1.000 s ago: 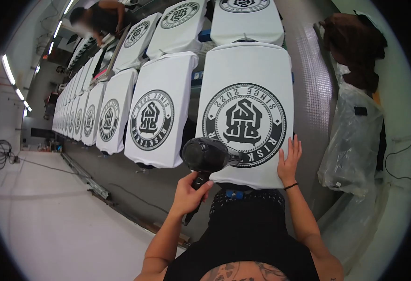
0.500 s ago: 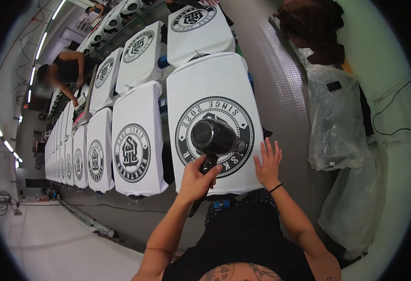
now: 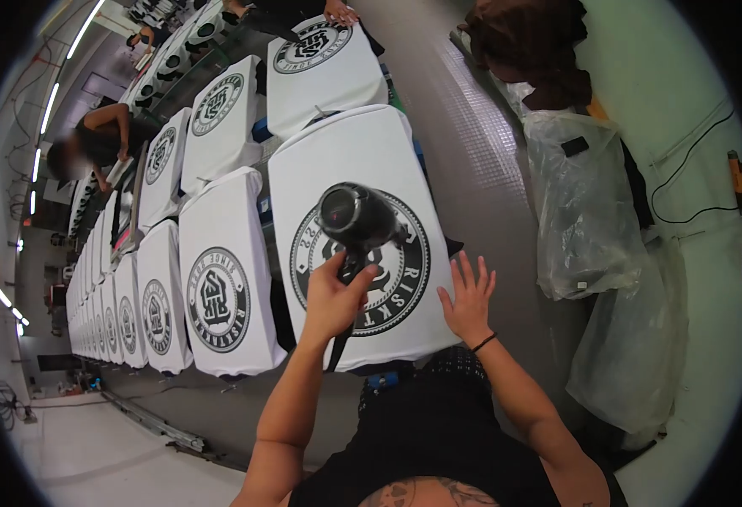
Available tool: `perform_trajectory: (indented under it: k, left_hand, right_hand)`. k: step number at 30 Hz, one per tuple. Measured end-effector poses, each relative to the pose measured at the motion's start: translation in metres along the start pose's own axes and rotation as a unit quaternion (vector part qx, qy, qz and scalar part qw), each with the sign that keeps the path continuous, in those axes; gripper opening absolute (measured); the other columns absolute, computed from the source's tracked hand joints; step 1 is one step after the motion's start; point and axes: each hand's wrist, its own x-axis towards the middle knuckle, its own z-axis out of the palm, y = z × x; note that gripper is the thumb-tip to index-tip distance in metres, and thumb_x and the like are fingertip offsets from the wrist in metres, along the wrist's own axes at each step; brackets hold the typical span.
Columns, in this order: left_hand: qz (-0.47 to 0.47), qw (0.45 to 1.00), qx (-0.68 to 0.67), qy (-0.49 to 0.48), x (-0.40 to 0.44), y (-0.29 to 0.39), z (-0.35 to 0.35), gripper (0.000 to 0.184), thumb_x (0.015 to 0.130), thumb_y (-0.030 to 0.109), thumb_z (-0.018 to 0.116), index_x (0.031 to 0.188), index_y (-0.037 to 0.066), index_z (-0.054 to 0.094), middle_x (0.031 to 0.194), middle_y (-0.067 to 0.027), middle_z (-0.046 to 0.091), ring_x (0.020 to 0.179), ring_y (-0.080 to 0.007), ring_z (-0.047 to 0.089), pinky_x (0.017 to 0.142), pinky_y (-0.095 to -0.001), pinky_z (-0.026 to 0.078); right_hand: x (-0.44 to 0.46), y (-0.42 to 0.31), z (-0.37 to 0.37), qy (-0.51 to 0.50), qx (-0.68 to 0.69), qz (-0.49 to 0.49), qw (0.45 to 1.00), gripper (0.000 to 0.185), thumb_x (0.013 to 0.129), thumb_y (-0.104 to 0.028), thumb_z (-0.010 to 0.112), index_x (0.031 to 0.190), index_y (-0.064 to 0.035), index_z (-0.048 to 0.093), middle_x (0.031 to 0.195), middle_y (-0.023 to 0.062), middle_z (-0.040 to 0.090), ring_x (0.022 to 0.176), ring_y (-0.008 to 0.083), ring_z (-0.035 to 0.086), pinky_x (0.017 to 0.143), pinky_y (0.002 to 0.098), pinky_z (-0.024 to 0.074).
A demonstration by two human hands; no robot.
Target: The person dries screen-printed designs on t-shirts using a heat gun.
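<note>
My left hand [image 3: 335, 297] is wrapped around the handle of a black hair dryer [image 3: 361, 218]. The dryer is over the upper part of a round black print [image 3: 413, 275], hiding some of its lettering. That print is on a white T-shirt [image 3: 346, 160] stretched over a flat board in front of me. My right hand [image 3: 469, 297] is open, fingers spread, at the right edge of the shirt near its lower corner. It holds nothing; whether it presses on the cloth I cannot tell.
Left of me, another printed white shirt [image 3: 223, 203] starts a long row of boards. A co-worker [image 3: 105, 139] leans over the far row; another person's hand [image 3: 341, 12] touches a shirt at the top. Clear plastic bags [image 3: 582, 203] and dark cloth [image 3: 527, 42] lie along the right wall.
The hair dryer has moved away from me across the print, toward its upper part. My right hand stays open beside the shirt edge. The whole view has shifted slightly.
</note>
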Motion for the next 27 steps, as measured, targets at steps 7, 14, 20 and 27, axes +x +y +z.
perform_trajectory:
  k: [7,14,20,27]
  left_hand:
    - [-0.052,0.995,-0.063,-0.052,-0.044,-0.022,-0.016,0.023,0.093,0.017,0.073,0.1,-0.003,0.063,0.061,-0.0017,0.059,0.051,-0.0078,0.055,0.047,-0.0245,0.042]
    - [-0.099,0.991,-0.092,0.021,-0.116,-0.065,-0.057,0.023,0.091,0.016,0.075,0.103,-0.001,0.065,0.062,0.0008,0.058,0.052,-0.0063,0.053,0.048,-0.0227,0.04]
    - [-0.117,0.975,-0.09,0.164,-0.136,-0.089,-0.096,0.025,0.091,0.015,0.075,0.105,-0.004,0.065,0.062,-0.0008,0.059,0.05,-0.0078,0.053,0.047,-0.024,0.041]
    - [-0.078,0.967,-0.108,0.219,-0.069,-0.105,-0.141,0.021,0.091,0.017,0.074,0.094,-0.001,0.064,0.063,-0.0044,0.061,0.049,-0.011,0.056,0.044,-0.0272,0.043]
  right_hand:
    - [0.01,0.001,0.001,-0.023,0.066,-0.062,0.996,0.052,0.099,-0.025,0.055,0.146,-0.004,0.049,0.159,0.0061,0.039,0.146,0.0408,0.026,0.118,0.0623,0.0162]
    - [0.028,-0.021,0.015,-0.095,0.007,-0.131,0.987,0.061,0.098,-0.033,0.057,0.149,-0.0021,0.044,0.162,0.0069,0.034,0.149,0.044,0.02,0.119,0.0642,0.0119]
    - [0.038,-0.028,0.029,-0.123,-0.051,-0.148,0.98,0.074,0.098,-0.044,0.054,0.156,-0.0014,0.033,0.168,0.0071,0.022,0.152,0.045,0.011,0.12,0.0664,0.0035]
    - [0.045,-0.028,0.034,-0.117,-0.072,-0.128,0.982,0.077,0.099,-0.048,0.052,0.157,-0.0018,0.031,0.169,0.0056,0.02,0.153,0.0445,0.008,0.119,0.0671,0.0013]
